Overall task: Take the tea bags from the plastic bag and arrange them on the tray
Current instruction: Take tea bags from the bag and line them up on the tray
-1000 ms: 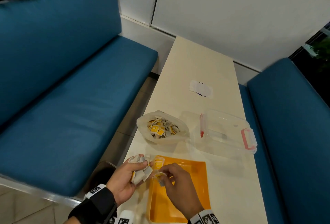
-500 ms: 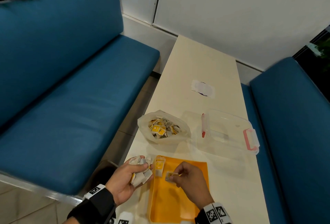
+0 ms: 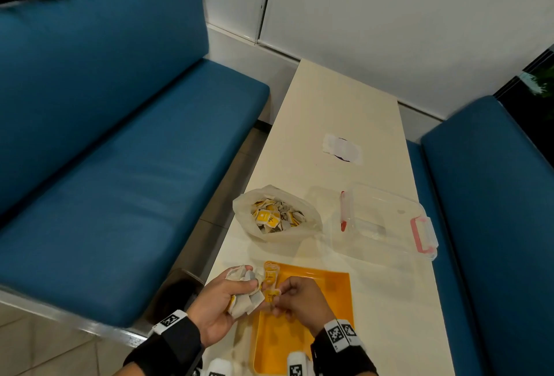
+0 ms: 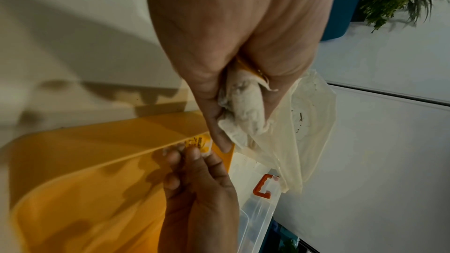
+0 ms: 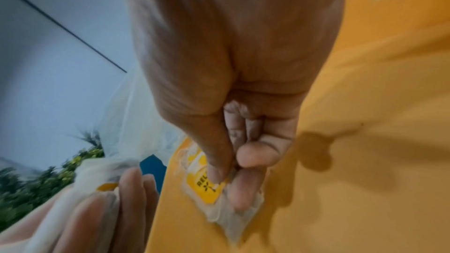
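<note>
One tea bag (image 3: 272,296) is in play right now, pinched by its yellow tag between thumb and fingertips of the right hand (image 3: 299,300), just above the near-left part of the orange tray (image 3: 329,300). A second ago that same hand was low over the tray with a bag; half a second ago it had slid out toward the tray's middle; now it's back against the left hand, so it looks like a fresh bag is being drawn off the bundle for the next placement. The right grip is a tight pinch, other fingers curled in, as the right wrist view shows plainly.

Left hand (image 3: 221,303) hovers at the tray's left edge, fingers wrapped round a crumpled clutch of white tea bags (image 3: 242,294), firmly closed on them, same as before. One placed bag (image 3: 271,273) sits at the tray's far-left corner, unmoved across all three moments.

Plastic bag (image 3: 277,217) lies open toward the left edge of the counter (image 3: 329,100), beyond the tray, with plenty of yellow-tagged bags inside. Clear lidded box (image 3: 386,220) with pink latches lies beside it toward the right edge, apparently empty.

My read: early going, one down, a handful in hand, heaps more in the bag. Strings may tangle as each bag is pulled free, so a slow draw would suit
</note>
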Available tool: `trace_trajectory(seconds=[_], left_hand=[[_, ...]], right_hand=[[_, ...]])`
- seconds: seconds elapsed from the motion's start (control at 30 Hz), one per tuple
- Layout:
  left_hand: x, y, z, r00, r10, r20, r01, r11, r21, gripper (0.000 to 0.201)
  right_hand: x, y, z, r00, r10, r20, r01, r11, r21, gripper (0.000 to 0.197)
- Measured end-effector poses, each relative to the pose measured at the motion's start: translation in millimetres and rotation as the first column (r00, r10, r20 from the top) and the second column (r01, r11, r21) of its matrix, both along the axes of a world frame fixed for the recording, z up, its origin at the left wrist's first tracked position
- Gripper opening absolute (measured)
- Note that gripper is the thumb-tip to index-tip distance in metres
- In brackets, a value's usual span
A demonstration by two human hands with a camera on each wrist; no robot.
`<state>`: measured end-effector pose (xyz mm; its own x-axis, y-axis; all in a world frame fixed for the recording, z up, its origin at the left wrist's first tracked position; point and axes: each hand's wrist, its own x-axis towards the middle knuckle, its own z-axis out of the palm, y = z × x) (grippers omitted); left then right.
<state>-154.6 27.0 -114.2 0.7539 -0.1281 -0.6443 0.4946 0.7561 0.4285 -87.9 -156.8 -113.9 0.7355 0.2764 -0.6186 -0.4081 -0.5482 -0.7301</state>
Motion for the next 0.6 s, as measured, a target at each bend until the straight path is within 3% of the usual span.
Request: trace_trajectory(seconds=[0.17, 0.33, 0.6], left_hand=[[-2.7, -2.4, -5.4, 1.0, -0.018, -0.007, 0.018, 1.0, -0.014, 0.047], [-3.0, -2.1, -3.6, 0.999, -0.011, -0.033, 0.01, 1.0, -0.01, 0.034], [-4.1, -0.8, -0.7, 0.997, -0.006, -0.075, 0.007, 1.0, 0.008, 0.032]], right_hand=[[2.6, 9.9, -17.4, 0.987, -0.158, -0.001, 0.158, 0.987, 0.005, 0.014], [1.3, 19.7, -22.2, 0.964, -0.266, 0.03, 0.267, 0.964, -0.023, 0.012], [-5.9, 24.2, -11.0, 0.929, -0.348, 0.125, 0.355, 0.934, -0.042, 0.014]])
